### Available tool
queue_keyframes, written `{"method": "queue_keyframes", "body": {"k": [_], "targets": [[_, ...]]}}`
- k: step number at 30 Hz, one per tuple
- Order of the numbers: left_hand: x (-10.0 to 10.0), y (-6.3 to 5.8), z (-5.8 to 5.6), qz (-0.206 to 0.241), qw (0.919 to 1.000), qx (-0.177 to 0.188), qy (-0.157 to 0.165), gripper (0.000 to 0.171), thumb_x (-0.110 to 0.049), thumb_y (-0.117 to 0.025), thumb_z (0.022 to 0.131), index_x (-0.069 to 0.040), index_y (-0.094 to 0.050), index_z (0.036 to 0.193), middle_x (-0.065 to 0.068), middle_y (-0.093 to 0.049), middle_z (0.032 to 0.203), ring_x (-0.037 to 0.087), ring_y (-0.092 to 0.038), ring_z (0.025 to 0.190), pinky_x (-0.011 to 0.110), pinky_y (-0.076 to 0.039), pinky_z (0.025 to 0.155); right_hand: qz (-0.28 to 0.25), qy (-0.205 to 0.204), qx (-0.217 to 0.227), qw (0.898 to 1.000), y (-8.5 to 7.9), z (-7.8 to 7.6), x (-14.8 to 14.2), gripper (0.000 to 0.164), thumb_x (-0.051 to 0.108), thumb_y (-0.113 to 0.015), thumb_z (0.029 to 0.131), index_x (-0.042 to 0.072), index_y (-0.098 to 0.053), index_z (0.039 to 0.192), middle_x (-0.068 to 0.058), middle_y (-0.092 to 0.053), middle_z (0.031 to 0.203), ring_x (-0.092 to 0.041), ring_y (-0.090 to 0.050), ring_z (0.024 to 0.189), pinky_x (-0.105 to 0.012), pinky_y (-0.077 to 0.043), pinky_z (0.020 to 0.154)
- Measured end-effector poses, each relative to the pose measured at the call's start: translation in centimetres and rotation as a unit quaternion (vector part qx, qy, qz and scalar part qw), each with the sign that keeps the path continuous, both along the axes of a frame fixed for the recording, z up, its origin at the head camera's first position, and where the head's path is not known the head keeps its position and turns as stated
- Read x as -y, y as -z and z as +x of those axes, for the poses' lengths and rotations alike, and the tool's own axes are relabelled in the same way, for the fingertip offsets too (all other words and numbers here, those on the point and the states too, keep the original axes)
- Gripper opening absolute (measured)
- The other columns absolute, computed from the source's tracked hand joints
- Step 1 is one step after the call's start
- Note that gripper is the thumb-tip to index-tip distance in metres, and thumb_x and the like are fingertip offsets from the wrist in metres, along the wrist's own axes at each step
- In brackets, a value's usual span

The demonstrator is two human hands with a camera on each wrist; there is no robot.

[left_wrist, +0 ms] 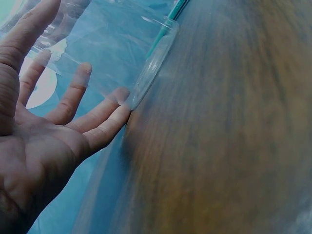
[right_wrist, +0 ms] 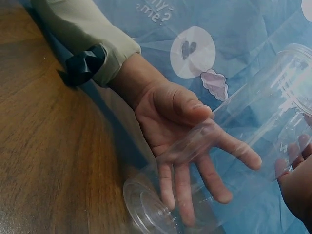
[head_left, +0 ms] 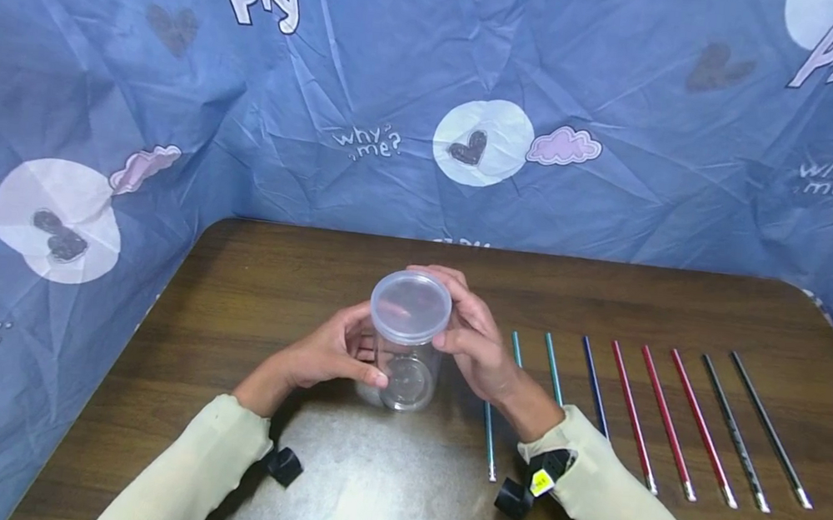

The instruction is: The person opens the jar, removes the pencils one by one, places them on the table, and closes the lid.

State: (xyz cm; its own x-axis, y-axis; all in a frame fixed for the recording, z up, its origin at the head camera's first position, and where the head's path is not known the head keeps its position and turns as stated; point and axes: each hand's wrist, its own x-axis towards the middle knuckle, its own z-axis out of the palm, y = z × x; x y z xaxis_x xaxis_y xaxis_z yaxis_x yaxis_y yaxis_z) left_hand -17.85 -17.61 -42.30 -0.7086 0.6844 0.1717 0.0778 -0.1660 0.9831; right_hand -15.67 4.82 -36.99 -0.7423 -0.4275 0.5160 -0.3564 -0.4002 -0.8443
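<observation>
A clear plastic jar [head_left: 404, 351] stands on the wooden table [head_left: 683, 311], near the middle of the tabletop and just left of a row of pencils. Its long axis is close to vertical: the base rests on the table and the mouth, closed by a translucent lid [head_left: 410, 305], faces up toward the head camera. In that view the top leans slightly toward the far edge of the table.

The left hand [head_left: 332, 358] is placed against the left wall of the jar. Its fingers are spread and nearly straight, with the fingertips [right_wrist: 181, 207] touching the lower wall near the base, as the right wrist view shows through the clear plastic. The thumb lies along the near side.

The right hand [head_left: 473, 337] is at the upper right of the jar. Its fingers curl over the far rim of the lid and the thumb sits on the near side of the wall below the lid, so this hand grips the top of the jar.

Eight pencils lie to the right, well apart from one another and roughly parallel, tips toward the near edge: two teal pencils [head_left: 553, 368], one blue pencil [head_left: 595, 386], three red pencils [head_left: 672, 423] and two black pencils [head_left: 769, 430]. The right forearm covers part of the nearest teal one. A blue printed cloth [head_left: 627, 104] hangs behind and beside the table.
</observation>
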Motion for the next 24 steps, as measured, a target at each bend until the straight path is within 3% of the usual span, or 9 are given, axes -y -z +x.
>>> {"method": "queue_keyframes", "body": {"k": [7, 11, 15, 19, 24], "targets": [[0.02, 0.13, -0.01, 0.0, 1.0, -0.002, 0.0, 0.09, -0.002, -0.087, 0.072, 0.005, -0.036, 0.146, 0.02, -0.058, 0.132, 0.039, -0.06, 0.114, 0.049, -0.053, 0.095, -0.024, -0.012, 0.031, 0.999, 0.25, 0.08, 0.07, 0.066, 0.004, -0.062, 0.069, 0.009, -0.044, 0.133, -0.006, -0.05, 0.13, -0.021, -0.048, 0.118, -0.032, -0.04, 0.103], [0.02, 0.12, -0.04, -0.001, 1.0, 0.0, 0.0, 0.089, -0.001, -0.086, 0.072, 0.002, -0.037, 0.146, 0.018, -0.059, 0.132, 0.036, -0.061, 0.113, 0.049, -0.052, 0.095, -0.017, -0.005, 0.025, 1.0, 0.3, 0.04, 0.11, 0.079, 0.009, -0.069, 0.071, 0.004, -0.034, 0.142, -0.009, -0.044, 0.132, -0.022, -0.043, 0.12, -0.033, -0.038, 0.104], [0.04, 0.12, -0.07, -0.003, 1.0, 0.002, -0.001, 0.09, 0.002, -0.085, 0.072, 0.003, -0.035, 0.147, 0.017, -0.057, 0.133, 0.036, -0.06, 0.114, 0.048, -0.052, 0.096, -0.014, -0.026, 0.018, 0.999, 0.33, -0.05, 0.07, 0.097, 0.015, -0.073, 0.073, -0.001, -0.02, 0.153, -0.01, -0.039, 0.138, -0.023, -0.043, 0.122, -0.036, -0.037, 0.107], [0.07, 0.18, -0.09, -0.003, 1.0, 0.002, 0.001, 0.088, 0.003, -0.084, 0.072, 0.003, -0.036, 0.146, 0.017, -0.058, 0.132, 0.038, -0.06, 0.113, 0.048, -0.053, 0.095, -0.01, -0.044, 0.022, 0.999, 0.22, -0.01, 0.03, 0.091, 0.01, -0.061, 0.072, -0.004, -0.022, 0.153, -0.01, -0.043, 0.14, -0.024, -0.045, 0.125, -0.039, -0.035, 0.109], [0.06, 0.16, -0.09, -0.007, 1.0, -0.002, -0.001, 0.088, 0.002, -0.085, 0.073, 0.002, -0.037, 0.146, 0.017, -0.059, 0.131, 0.04, -0.06, 0.112, 0.048, -0.054, 0.094, 0.008, -0.032, 0.021, 0.999, 0.17, -0.02, 0.04, 0.087, 0.013, -0.05, 0.067, -0.01, -0.03, 0.148, -0.008, -0.044, 0.141, -0.026, -0.042, 0.128, -0.045, -0.028, 0.112]]}}
